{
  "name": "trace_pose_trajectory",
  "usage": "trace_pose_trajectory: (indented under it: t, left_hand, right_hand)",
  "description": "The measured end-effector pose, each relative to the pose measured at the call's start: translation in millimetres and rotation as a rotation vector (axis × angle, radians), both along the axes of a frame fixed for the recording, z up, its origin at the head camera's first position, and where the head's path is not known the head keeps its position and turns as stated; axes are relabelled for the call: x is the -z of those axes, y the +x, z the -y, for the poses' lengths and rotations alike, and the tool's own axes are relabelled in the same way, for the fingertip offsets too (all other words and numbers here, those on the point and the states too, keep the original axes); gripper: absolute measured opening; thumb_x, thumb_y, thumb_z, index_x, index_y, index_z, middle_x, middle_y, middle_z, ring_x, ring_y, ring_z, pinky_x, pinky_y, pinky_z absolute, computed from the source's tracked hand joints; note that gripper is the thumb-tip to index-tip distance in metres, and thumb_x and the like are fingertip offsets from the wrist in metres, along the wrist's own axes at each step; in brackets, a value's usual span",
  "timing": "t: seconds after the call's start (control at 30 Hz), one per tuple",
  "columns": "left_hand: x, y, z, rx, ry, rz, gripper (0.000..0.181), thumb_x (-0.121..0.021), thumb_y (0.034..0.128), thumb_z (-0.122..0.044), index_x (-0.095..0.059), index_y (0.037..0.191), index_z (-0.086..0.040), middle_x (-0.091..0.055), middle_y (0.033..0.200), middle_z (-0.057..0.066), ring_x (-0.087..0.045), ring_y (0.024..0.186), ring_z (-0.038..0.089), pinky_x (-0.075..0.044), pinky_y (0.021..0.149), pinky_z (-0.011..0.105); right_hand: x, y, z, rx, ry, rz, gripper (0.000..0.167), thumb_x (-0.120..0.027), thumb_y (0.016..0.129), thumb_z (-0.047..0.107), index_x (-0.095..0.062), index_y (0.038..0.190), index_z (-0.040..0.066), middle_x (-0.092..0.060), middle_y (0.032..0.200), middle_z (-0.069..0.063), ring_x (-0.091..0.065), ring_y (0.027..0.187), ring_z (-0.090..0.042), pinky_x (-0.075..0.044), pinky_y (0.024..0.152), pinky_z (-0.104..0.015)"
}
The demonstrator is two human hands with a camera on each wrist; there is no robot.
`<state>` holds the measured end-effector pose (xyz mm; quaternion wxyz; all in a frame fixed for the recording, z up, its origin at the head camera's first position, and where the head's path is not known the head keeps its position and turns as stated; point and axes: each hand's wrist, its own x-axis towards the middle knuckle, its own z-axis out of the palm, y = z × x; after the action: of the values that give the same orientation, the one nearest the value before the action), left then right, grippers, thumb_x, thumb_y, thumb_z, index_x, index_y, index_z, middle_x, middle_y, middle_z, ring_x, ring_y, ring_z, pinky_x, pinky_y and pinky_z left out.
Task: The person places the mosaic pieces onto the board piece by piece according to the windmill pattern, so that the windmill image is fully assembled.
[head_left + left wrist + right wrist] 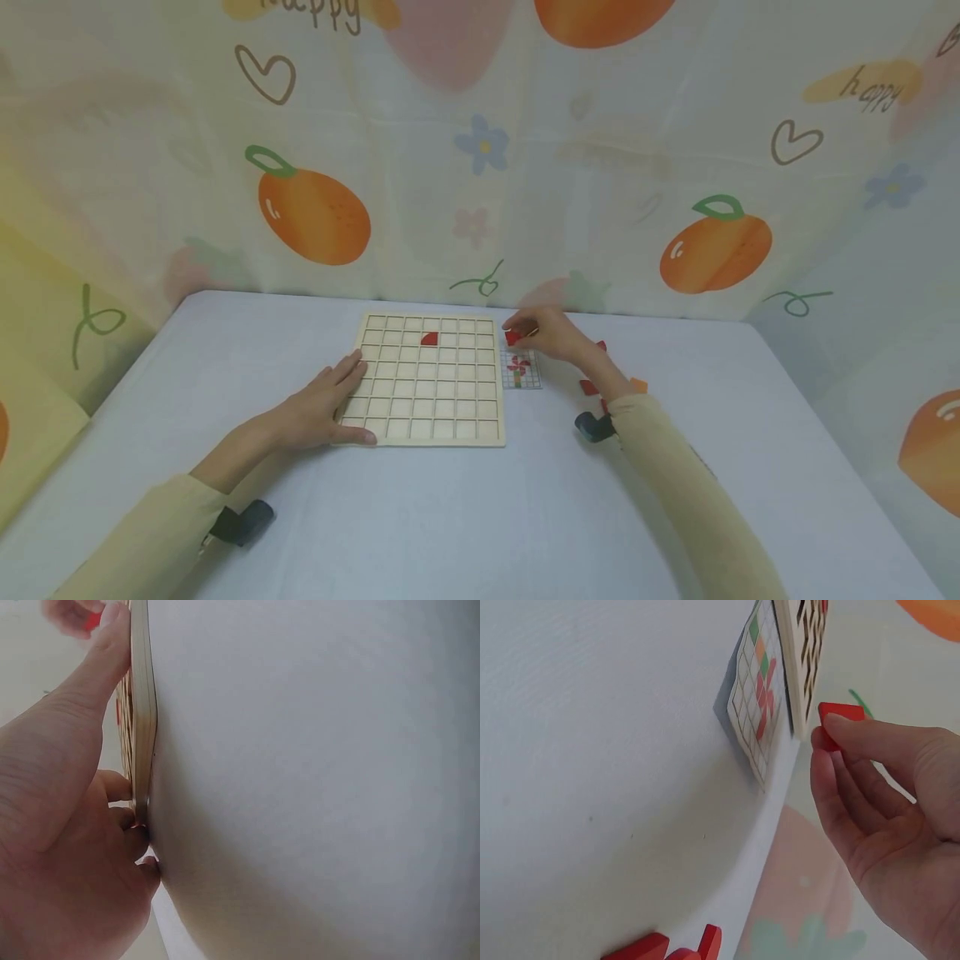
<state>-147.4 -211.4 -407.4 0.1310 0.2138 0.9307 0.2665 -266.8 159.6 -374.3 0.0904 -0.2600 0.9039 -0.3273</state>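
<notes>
Pinching a red tile point(847, 709), the right hand point(553, 333) hovers beside the board point(444, 408).

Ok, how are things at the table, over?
Left hand rests against grid board. Right hand pinches red piece near board's right edge. Red quarter-circle sits on board. No obstruction visible.

patterned backdrop point(600, 192), printed oranges point(315, 217), blue flowers point(484, 147), brown heart outlines point(265, 68), white tabletop point(465, 517)

White table point(465, 517). Behind the table: pale fabric backdrop point(600, 183) with printed oranges point(315, 217), blue flowers point(483, 147), "happy" lettering point(873, 90). Left of the table, backdrop yellower; right of the table, another orange. Light soft, dim.
</notes>
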Motion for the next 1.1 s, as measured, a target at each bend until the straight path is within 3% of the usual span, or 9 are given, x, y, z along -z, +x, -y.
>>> trace_pose_trajectory:
  t: [0.37,0.57,1.1]
  left_hand:
    - [-0.3,0.6,-0.4,-0.009,-0.011,0.007,0.121,-0.075,0.0738,-0.062,-0.016,0.153,0.006,-0.004,0.162,0.022,-0.007,0.148,0.043,-0.009,0.118,0.058]
    - [-0.3,0.7,-0.9,-0.004,-0.006,0.004,0.121,-0.075,0.074,-0.062,-0.015,0.153,0.007,-0.003,0.162,0.022,-0.006,0.147,0.043,-0.008,0.118,0.058]
    - [-3.2,1.2,-2.2,-0.013,0.002,0.01,0.12,-0.076,0.074,-0.06,-0.016,0.153,0.007,-0.004,0.162,0.023,-0.006,0.148,0.043,-0.008,0.118,0.057]
  right_hand:
    - [-1.1,1.3,14.4,-0.004,-0.001,0.005,0.018,-0.072,0.086,-0.001,-0.074,0.104,-0.002,-0.073,0.1,-0.012,-0.065,0.097,-0.026,-0.054,0.092,-0.037]
    - [1.5,0.1,20.9,-0.006,-0.006,0.044,0.023,-0.073,0.087,0.003,-0.073,0.11,0.001,-0.073,0.103,-0.009,-0.064,0.094,-0.024,-0.055,0.088,-0.034]
    - [3.0,-0.8,38.1,0.04,0.037,0.035,0.029,-0.075,0.087,0.01,-0.072,0.116,0.008,-0.07,0.103,-0.004,-0.06,0.093,-0.021,-0.053,0.088,-0.032]
